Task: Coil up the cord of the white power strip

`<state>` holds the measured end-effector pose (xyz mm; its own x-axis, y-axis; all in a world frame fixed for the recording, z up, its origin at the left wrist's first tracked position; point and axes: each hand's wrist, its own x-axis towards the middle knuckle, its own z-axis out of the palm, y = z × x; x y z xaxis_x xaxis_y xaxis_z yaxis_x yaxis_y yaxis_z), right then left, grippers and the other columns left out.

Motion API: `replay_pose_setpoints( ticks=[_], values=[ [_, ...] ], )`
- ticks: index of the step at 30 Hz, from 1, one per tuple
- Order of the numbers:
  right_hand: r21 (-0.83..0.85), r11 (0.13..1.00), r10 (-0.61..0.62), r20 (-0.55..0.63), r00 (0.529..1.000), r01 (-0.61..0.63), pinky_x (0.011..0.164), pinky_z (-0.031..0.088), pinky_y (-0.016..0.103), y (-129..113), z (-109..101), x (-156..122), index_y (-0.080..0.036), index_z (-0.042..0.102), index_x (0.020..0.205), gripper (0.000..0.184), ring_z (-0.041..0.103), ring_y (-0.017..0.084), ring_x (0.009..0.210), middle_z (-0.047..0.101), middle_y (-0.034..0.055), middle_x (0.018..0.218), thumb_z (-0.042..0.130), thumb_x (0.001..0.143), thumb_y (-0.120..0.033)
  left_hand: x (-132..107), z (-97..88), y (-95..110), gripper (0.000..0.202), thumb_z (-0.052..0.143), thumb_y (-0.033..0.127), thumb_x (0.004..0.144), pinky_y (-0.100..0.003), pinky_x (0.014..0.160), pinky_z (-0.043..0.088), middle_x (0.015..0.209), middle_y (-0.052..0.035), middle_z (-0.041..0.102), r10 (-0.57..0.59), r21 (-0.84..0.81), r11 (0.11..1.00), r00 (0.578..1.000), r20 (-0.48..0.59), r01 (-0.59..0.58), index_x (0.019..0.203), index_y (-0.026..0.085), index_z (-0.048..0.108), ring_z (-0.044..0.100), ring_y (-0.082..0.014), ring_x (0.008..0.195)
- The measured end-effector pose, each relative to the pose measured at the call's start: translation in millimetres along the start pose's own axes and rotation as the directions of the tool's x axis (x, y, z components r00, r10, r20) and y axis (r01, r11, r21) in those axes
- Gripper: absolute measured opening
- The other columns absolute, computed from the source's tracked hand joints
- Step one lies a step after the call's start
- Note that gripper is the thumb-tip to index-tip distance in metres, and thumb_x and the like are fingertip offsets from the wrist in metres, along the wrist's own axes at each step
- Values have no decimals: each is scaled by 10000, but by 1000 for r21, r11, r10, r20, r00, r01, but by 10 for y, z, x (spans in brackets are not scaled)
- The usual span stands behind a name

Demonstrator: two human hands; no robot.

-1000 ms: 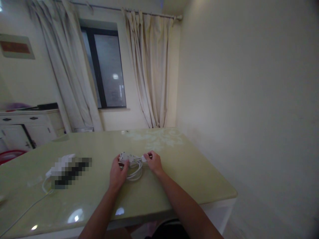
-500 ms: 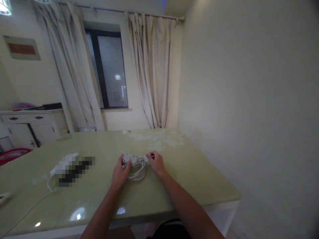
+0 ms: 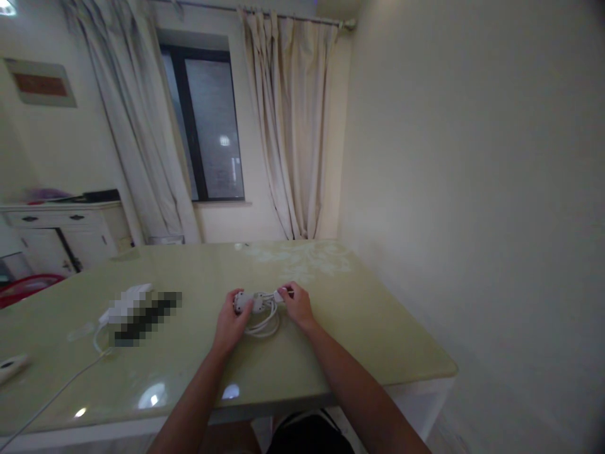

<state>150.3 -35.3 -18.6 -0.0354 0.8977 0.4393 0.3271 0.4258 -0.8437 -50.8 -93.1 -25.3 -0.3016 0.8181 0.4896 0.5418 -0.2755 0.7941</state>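
Observation:
On the pale green table point(image 3: 293, 372) lies a small white power strip point(image 3: 250, 301) with its white cord point(image 3: 267, 325) coiled in loops beside it. My left hand point(image 3: 230, 326) rests against the strip's near side, fingers curled on it. My right hand point(image 3: 295, 305) pinches the white plug end point(image 3: 280, 295) of the cord, just right of the strip.
A blurred-out object with a white cable point(image 3: 137, 309) lies at the table's left. A white remote-like piece point(image 3: 12, 367) sits at the far left edge. The wall point(image 3: 472, 189) runs close along the right. Behind stand a white cabinet point(image 3: 66, 233), curtains point(image 3: 293, 126) and a window point(image 3: 208, 120).
Both hands and the power strip stay almost in place; the view has shifted slightly. My right hand's fingers have worked a little at the plug end.

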Motion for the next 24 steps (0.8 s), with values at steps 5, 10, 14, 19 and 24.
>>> replay_pose_setpoints(
  ticks=[5, 10, 14, 19, 24],
  values=[
    [-186, 982, 14, -38, 999, -21, 745, 489, 261, -42, -32, -22, -200, 677, 1028, 212, 690, 176, 841, 723, 63, 1015, 634, 915, -374, -7, 7, -13, 656, 587, 533, 828, -362, 778, 563, 993, -71, 696, 8, 58, 998, 999, 47, -11, 1372, 181, 485, 690, -222, 833],
    [-478, 878, -93, -119, 988, 25, 683, 417, 242, -180, -113, -73, -210, 660, 1010, 272, 650, 171, 825, 702, 57, 984, 537, 975, -451, -18, 19, 9, 561, 575, 535, 829, -352, 774, 547, 991, -65, 695, 22, 95, 995, 999, 25, -24, 1278, 201, 547, 679, -223, 834],
    [-602, 795, -52, 49, 997, 71, 637, 374, 242, -290, -85, -139, -228, 728, 827, 432, 655, 163, 727, 737, 50, 812, 434, 1023, -477, -28, 22, 54, 491, 595, 542, 810, -353, 772, 542, 972, -63, 701, 21, 124, 992, 999, -27, -17, 1175, 214, 584, 678, -233, 839],
    [-661, 748, 1, 90, 996, 59, 653, 411, 267, -298, 41, -209, -256, 787, 902, 425, 701, 205, 757, 770, 88, 849, 451, 1005, -496, -50, 13, 136, 503, 658, 560, 773, -349, 741, 545, 905, -44, 699, -33, 103, 994, 995, -95, 43, 1142, 222, 608, 680, -231, 794],
    [-495, 868, 77, 58, 995, -39, 634, 421, 293, -170, 81, -166, -220, 780, 768, 414, 695, 235, 703, 756, 135, 771, 587, 921, -554, -47, 42, 109, 563, 720, 587, 742, -307, 651, 562, 892, -29, 698, -72, -166, 985, 993, -92, 56, 1136, 210, 576, 678, -195, 727]
  ],
)
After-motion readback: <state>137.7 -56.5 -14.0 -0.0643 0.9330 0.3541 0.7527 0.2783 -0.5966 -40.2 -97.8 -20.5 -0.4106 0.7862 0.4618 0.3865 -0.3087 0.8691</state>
